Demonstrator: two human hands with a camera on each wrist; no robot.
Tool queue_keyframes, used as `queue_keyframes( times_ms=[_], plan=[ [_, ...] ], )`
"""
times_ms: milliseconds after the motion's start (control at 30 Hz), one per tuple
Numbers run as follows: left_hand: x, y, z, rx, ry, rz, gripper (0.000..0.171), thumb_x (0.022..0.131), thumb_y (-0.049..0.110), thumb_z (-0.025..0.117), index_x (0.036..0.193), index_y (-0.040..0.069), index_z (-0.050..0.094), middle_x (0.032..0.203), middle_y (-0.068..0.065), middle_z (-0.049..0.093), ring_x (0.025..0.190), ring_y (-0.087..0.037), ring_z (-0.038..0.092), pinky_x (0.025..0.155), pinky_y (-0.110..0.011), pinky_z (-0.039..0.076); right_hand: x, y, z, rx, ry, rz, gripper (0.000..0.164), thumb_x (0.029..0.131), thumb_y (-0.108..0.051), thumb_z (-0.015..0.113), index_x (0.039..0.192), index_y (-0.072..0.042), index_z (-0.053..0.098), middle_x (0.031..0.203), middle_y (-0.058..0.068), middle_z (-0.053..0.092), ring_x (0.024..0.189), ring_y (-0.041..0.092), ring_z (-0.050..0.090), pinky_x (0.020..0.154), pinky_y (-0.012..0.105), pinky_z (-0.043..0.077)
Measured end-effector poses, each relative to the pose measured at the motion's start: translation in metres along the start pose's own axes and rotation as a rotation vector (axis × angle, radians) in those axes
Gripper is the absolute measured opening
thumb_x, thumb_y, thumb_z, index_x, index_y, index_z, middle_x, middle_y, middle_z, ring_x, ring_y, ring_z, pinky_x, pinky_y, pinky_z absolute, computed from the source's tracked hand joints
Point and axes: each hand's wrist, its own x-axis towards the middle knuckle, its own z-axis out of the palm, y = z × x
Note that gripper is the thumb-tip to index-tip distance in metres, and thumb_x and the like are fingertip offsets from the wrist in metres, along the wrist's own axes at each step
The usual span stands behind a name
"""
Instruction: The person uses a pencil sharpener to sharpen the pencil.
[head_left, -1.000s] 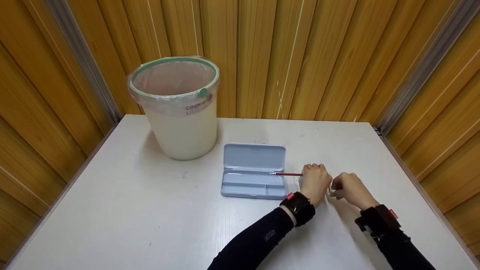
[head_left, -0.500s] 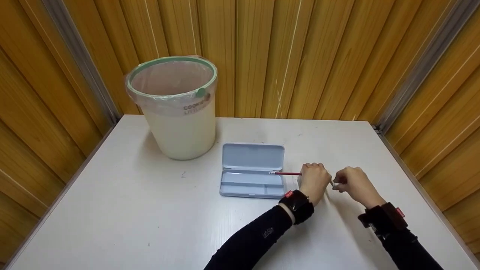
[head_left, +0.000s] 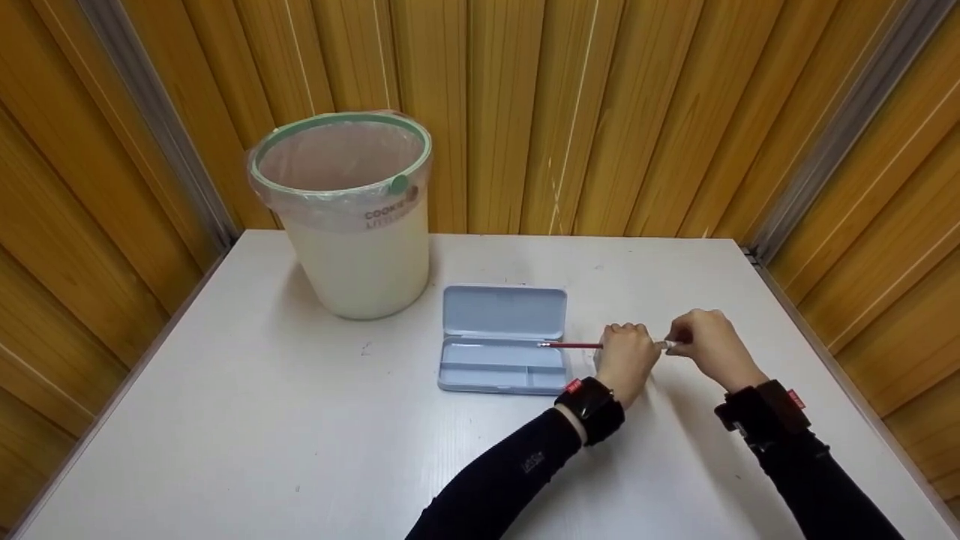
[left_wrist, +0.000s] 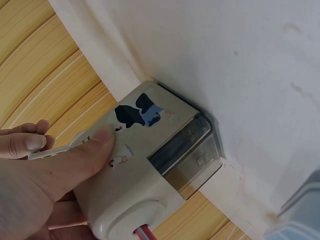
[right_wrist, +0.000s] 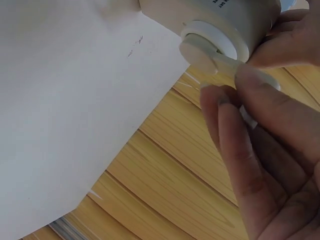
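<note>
A cream pencil sharpener (left_wrist: pixel 150 142) with stickers and a clear shavings drawer (left_wrist: pixel 192 162) is mostly hidden behind the left hand in the head view. My left hand (head_left: pixel 628 360) grips its body, thumb across the stickered side. Out of the sharpener's front sticks a red pencil (head_left: pixel 577 346), its back end reaching over the blue pencil case (head_left: pixel 480 354). On the opposite side, my right hand (head_left: pixel 711 346) pinches the end of the crank handle (right_wrist: pixel 198 54) between thumb and fingers. The pencil's tip is hidden inside the sharpener.
The pencil case lies with its lid up, showing divided compartments. A cream bin (head_left: pixel 367 262) with a green rim and clear plastic liner stands at the back left. Yellow wood-look panels (head_left: pixel 510 112) enclose the white table (head_left: pixel 300 435) at back and sides.
My right hand has moved up and away from me in the head view, turning the crank with it. The left hand, sharpener and pencil keep nearly the same place.
</note>
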Motion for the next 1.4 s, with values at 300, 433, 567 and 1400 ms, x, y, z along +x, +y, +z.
queue_keyframes(
  times_ms=[300,433,567,1400],
  plan=[
    [0.000,-0.001,0.001,0.016,0.038,0.016,0.024,0.097,0.028,0.050,0.092,0.035,0.073,0.085,0.015,0.066,0.072,-0.005,0.060,0.058,-0.022,0.040,0.004,-0.002,0.003,-0.059,0.086,-0.033,0.010,0.073,0.001,0.079,0.070,-0.001,0.069,0.068,0.012,0.069,0.062,0.022,0.060,0.058,0.033,0.044],
    [0.000,-0.001,0.003,0.020,0.064,0.019,0.024,0.097,0.028,0.049,0.091,0.034,0.072,0.084,0.016,0.066,0.072,-0.003,0.060,0.059,-0.022,0.039,0.007,-0.001,0.003,-0.062,0.099,-0.040,0.009,0.075,0.001,0.078,0.072,0.000,0.070,0.069,0.013,0.069,0.062,0.023,0.061,0.058,0.034,0.045],
    [0.001,-0.004,0.004,0.012,0.057,0.032,0.024,0.097,0.028,0.050,0.092,0.034,0.072,0.086,0.015,0.066,0.074,-0.003,0.062,0.061,-0.021,0.042,0.009,0.000,0.005,-0.074,0.109,-0.047,0.008,0.075,0.001,0.078,0.074,0.001,0.070,0.070,0.013,0.069,0.062,0.023,0.060,0.058,0.034,0.044],
    [0.001,-0.005,0.006,-0.033,0.067,0.037,0.025,0.097,0.021,0.048,0.103,0.027,0.072,0.090,0.012,0.068,0.079,-0.007,0.063,0.076,-0.023,0.051,0.044,0.031,0.053,-0.090,0.144,0.003,0.005,0.079,0.010,0.067,0.078,0.006,0.070,0.078,0.022,0.070,0.072,0.040,0.065,0.069,0.051,0.050]
  ],
)
